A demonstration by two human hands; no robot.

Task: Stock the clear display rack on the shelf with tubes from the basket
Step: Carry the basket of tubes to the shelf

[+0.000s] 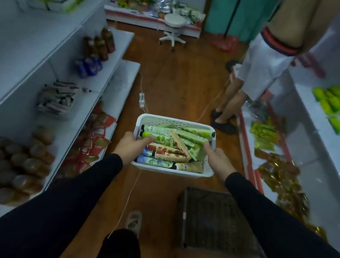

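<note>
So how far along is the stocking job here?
Barely begun. Nothing looks stocked: no clear rack shows. In hand: the white perforated plastic basket, carried by its sides, left hand and right hand curled over the rims. Left to do: all the colourful tubes piled inside need placing.

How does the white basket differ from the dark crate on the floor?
The white basket is pale, and both hands, left hand and right hand, hold it in the air; the dark crate sits on the floor. The basket holds tubes; the crate's contents cannot be told. Both have perforated walls.
</note>
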